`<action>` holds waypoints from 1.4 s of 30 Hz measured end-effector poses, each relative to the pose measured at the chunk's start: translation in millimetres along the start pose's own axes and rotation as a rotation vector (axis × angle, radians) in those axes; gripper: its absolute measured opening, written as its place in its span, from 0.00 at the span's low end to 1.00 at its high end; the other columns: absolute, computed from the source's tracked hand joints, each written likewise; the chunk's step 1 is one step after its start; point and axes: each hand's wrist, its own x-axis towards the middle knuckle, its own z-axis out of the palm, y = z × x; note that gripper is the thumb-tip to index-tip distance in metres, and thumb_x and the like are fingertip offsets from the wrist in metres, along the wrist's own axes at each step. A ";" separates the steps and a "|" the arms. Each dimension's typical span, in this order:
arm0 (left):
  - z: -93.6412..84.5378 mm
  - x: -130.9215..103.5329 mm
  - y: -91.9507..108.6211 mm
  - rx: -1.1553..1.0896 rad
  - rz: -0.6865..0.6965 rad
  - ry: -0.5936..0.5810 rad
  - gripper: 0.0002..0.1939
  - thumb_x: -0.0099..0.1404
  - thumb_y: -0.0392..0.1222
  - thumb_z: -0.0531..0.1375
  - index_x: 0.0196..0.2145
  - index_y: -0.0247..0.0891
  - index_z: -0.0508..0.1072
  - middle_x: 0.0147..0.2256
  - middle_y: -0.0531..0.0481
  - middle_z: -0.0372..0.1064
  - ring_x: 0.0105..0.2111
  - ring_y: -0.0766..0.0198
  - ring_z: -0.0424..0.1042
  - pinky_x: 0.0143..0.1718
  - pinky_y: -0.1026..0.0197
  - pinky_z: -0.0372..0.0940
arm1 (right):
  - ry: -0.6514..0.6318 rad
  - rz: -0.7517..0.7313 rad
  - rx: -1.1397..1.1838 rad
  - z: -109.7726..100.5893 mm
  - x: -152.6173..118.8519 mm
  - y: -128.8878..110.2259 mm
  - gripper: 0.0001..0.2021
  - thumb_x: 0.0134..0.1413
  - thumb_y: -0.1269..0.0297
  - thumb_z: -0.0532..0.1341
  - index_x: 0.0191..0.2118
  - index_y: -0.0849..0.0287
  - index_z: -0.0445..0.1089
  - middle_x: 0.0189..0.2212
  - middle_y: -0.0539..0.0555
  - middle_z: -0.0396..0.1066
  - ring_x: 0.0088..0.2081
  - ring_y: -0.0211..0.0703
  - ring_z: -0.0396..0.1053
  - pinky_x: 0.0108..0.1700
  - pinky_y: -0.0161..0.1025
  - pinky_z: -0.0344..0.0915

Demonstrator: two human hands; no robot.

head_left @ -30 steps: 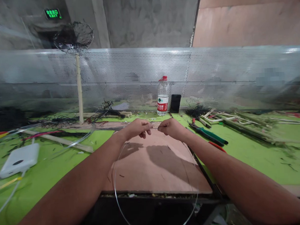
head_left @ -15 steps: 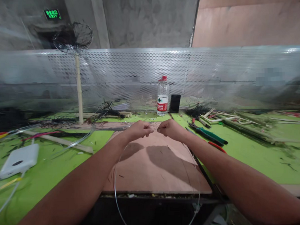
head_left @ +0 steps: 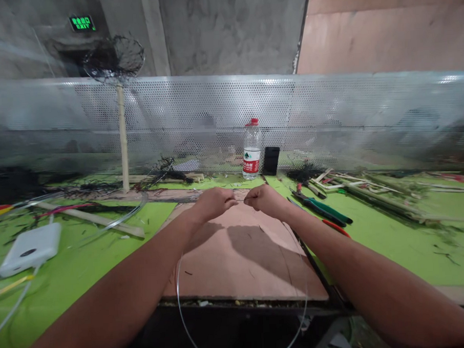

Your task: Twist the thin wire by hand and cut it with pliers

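Note:
A thin silvery wire (head_left: 178, 286) hangs in a wide loop between my arms, dipping past the front edge of a pinkish wooden board (head_left: 236, 276). My left hand (head_left: 217, 201) is closed in a pinch on one end of the wire. Closed the same way, my right hand (head_left: 262, 198) pinches the other end. The fingertips face each other across a small gap above the board's far part. Just what lies between them is too fine to make out. Both hands cast shadows on the board.
Green-handled pliers (head_left: 326, 211) lie right of the board. Behind stand a water bottle (head_left: 251, 160) and a black phone (head_left: 271, 161). Left are a net on a wooden pole (head_left: 123, 137) and a white device (head_left: 29, 249). Plant stalks (head_left: 387, 200) lie right; a perforated metal screen (head_left: 329, 103) runs across.
My left hand has turned slightly and its fingertips have shifted a little. The wire loop's lower part has swayed slightly to the left. My right hand stays nearly still.

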 end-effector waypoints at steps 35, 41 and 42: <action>-13.2 -2.4 -3.3 -1.011 -0.397 -0.284 0.32 0.52 0.47 0.66 0.52 0.35 0.63 0.45 0.38 0.71 0.42 0.59 0.71 0.40 0.61 0.65 | 0.023 -0.016 0.039 -1.9 -1.3 -0.2 0.11 0.45 0.59 0.58 0.24 0.62 0.72 0.15 0.48 0.62 0.18 0.32 0.53 0.21 0.31 0.50; -5.7 -1.9 -8.8 -1.072 -0.351 -0.247 0.31 0.51 0.40 0.66 0.52 0.34 0.63 0.45 0.37 0.70 0.45 0.59 0.71 0.46 0.58 0.63 | 0.027 0.007 0.060 -3.4 -2.8 -4.7 0.11 0.45 0.59 0.58 0.21 0.61 0.69 0.13 0.47 0.59 0.17 0.32 0.51 0.19 0.32 0.49; -4.6 -1.5 -9.8 -1.078 -0.347 -0.247 0.30 0.51 0.39 0.66 0.51 0.34 0.64 0.46 0.37 0.70 0.45 0.59 0.70 0.47 0.58 0.63 | 0.027 0.011 0.063 -3.6 -3.1 -5.4 0.11 0.45 0.60 0.58 0.21 0.61 0.69 0.13 0.47 0.59 0.17 0.32 0.51 0.19 0.32 0.48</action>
